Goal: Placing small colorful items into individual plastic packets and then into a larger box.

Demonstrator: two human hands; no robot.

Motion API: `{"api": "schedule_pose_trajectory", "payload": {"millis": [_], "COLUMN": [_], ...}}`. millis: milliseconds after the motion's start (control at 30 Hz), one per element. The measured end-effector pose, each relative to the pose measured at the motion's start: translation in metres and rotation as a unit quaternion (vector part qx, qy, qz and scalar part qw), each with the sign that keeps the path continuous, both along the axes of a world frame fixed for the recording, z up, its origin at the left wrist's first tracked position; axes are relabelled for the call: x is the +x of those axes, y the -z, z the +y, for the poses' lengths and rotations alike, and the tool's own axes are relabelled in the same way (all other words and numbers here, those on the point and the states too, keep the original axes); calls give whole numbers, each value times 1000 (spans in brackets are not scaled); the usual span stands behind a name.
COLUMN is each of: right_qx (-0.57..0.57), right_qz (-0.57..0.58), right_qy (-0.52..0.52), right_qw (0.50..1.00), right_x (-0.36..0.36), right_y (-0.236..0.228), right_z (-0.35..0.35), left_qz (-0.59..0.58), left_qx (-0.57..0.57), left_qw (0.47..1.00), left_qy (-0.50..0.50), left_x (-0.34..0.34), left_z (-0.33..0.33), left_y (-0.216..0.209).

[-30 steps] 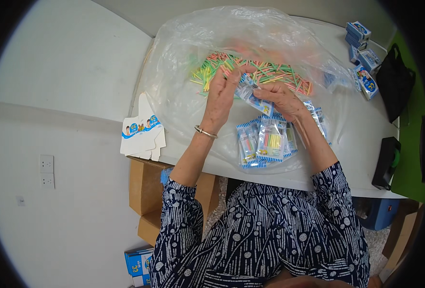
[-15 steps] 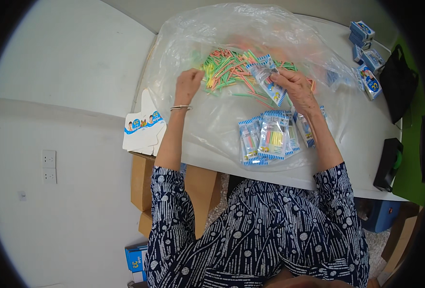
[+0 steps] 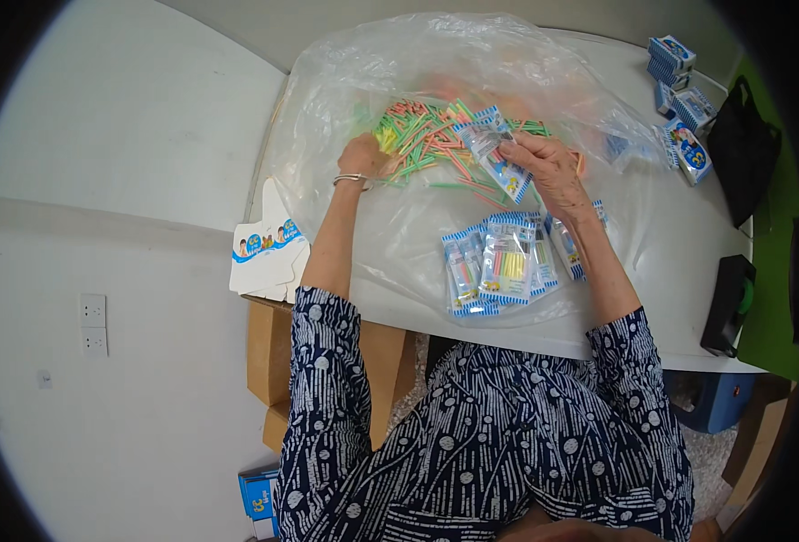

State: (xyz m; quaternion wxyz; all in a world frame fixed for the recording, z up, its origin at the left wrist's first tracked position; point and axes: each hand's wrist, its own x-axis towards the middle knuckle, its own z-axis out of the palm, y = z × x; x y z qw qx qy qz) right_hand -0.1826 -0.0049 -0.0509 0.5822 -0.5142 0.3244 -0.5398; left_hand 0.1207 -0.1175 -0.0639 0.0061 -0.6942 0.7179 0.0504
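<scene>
My right hand (image 3: 551,173) pinches a clear plastic packet (image 3: 497,155) with blue-and-white striped ends, holding it tilted above the bag. Some pink and other coloured sticks show in and around its upper end. My left hand (image 3: 363,159), with a bangle at the wrist, is curled at the left edge of a heap of thin pink, green and yellow sticks (image 3: 431,135). Its fingertips are by the yellow ones, and what they grip is hidden. Nearer to me lie several filled packets (image 3: 508,262) of the same kind, overlapping in a pile.
A large clear plastic bag (image 3: 390,235) is spread over the white table (image 3: 679,271) under the sticks. White printed card (image 3: 264,262) lies at the left edge. Small boxes (image 3: 688,154), a black cloth item (image 3: 744,149) and a black tape dispenser (image 3: 729,305) are on the right.
My left hand has moved slightly right to the edge of the stick heap. My right hand still holds the packet, shifted a little left.
</scene>
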Motion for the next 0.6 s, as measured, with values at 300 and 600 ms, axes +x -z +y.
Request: {"api": "schedule_pose_trajectory", "payload": {"millis": [300,600], "right_qx": [7,4], "right_qz": [92,77], "right_qy": [-8,-8], "right_qw": [996,997], "right_x": [2,22], "right_y": [3,-4], "right_z": [1,8], "left_qz": [477,696], "left_qx": [66,-8], "left_qw": [876,704], "left_qy": [19,144], "left_x": [-7,-93], "left_z": [36,86], "left_y": [-59,-93]}}
